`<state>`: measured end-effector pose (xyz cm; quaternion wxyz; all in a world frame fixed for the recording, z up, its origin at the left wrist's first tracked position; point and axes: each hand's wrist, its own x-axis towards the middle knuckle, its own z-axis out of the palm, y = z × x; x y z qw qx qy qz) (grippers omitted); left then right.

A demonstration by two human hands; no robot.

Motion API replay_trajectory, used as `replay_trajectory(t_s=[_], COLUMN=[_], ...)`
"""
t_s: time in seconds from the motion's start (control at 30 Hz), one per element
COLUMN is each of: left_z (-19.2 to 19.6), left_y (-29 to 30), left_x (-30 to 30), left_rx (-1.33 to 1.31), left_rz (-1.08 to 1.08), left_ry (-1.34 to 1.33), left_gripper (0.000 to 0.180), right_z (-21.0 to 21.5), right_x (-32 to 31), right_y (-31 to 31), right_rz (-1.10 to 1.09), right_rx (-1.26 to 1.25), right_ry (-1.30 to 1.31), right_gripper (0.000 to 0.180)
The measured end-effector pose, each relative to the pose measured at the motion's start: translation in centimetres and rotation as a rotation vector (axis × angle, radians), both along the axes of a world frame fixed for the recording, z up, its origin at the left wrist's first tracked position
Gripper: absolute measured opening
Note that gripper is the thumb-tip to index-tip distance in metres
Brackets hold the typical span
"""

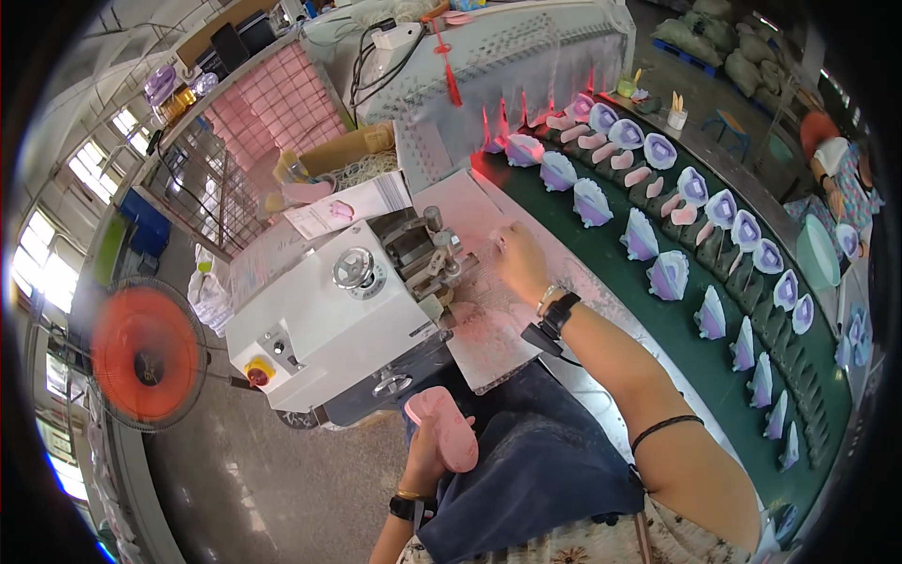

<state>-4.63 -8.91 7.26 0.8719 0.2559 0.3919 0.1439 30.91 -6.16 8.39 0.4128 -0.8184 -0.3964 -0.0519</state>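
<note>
My left hand (427,451) sits low over my lap and grips a pink shoe insole (443,425) that points up toward the machine. My right hand (519,261) reaches forward onto the pale work plate (489,352) beside the machine's metal head (427,254); its fingers are bent and rest on the plate, and I cannot tell whether they pinch anything. A white boxy machine (324,324) with a round knob stands left of that hand. A dark watch and a cord sit on the right wrist.
A green conveyor belt (676,329) runs along my right, carrying several purple-white shoe uppers (669,274) and pink insoles (637,176). An orange fan (146,357) spins at the left. Another person (841,169) sits at the far right. A pink grid rack (272,108) stands behind.
</note>
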Motion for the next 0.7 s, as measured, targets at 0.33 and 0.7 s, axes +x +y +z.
replay_trajectory(t_s=[0.33,0.7], left_z=[1.7,-0.2], left_y=[-0.6,-1.3], left_x=[0.7,2.9], left_rx=[0.152,0.030], left_rz=[0.055,-0.274], left_ry=[0.107,-0.001], left_gripper=[0.035,0.040], right_z=[-4.5,-11.2], right_x=[1.3,17.8], right_y=[6.4,-31.1], right_rz=[-0.179,-0.764], right_rx=[0.310,0.346], right_ry=[0.644,0.191], right_gripper=[0.031,0.016])
